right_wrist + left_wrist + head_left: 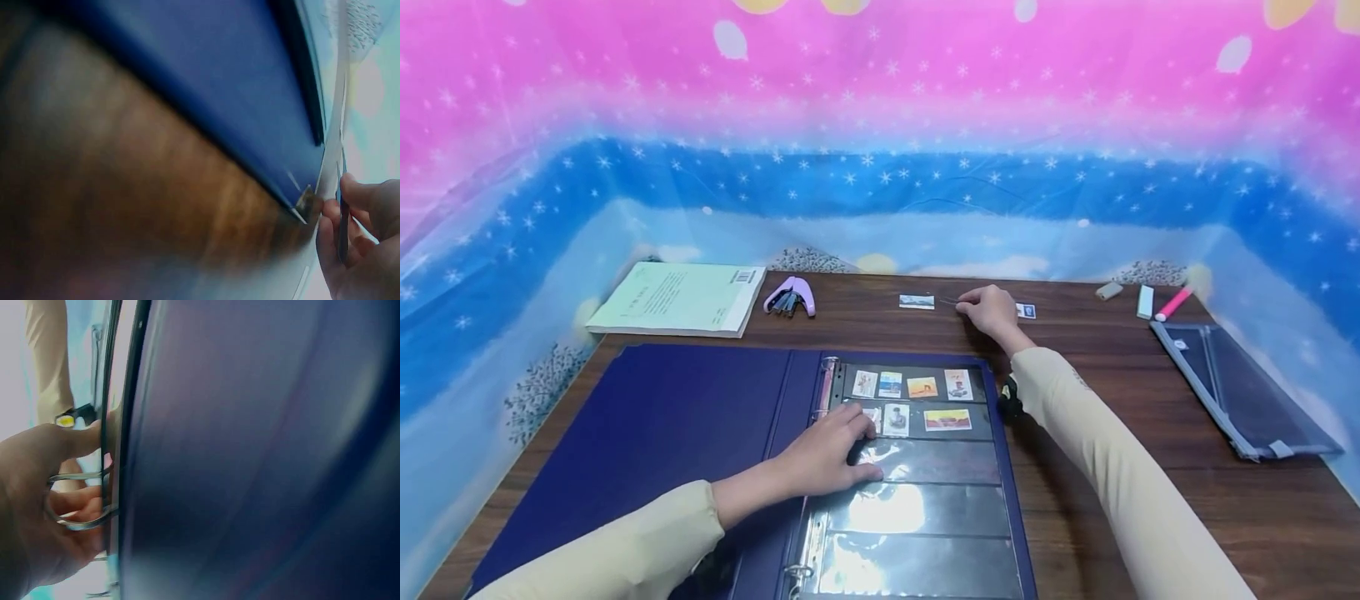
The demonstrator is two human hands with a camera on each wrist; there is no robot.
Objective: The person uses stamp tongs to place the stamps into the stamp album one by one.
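Observation:
My right hand (pixel 992 310) pinches a pair of tweezers (pixel 342 219) above the table behind the binder. Their tips point left toward a loose stamp (pixel 917 302), with a small gap between. Another stamp (pixel 1027 311) lies just right of that hand, partly covered by it. My left hand (pixel 829 450) rests on the black pocket page (pixel 925 461) of an open navy stamp album (pixel 700 417), thumb and fingers spread. It partly hides a stamp in the second row. Several stamps, such as an orange one (pixel 947 419), sit in the top two rows; the lower pockets show glare.
A pale green book (pixel 677 296) and a lilac stapler-like tool (pixel 789 297) stand at the back left. Back right are an eraser (pixel 1108 290), a pale block (pixel 1145 302) and a pink pen-shaped item (pixel 1173 304). A dark mesh zip pouch (pixel 1247 392) lies at right.

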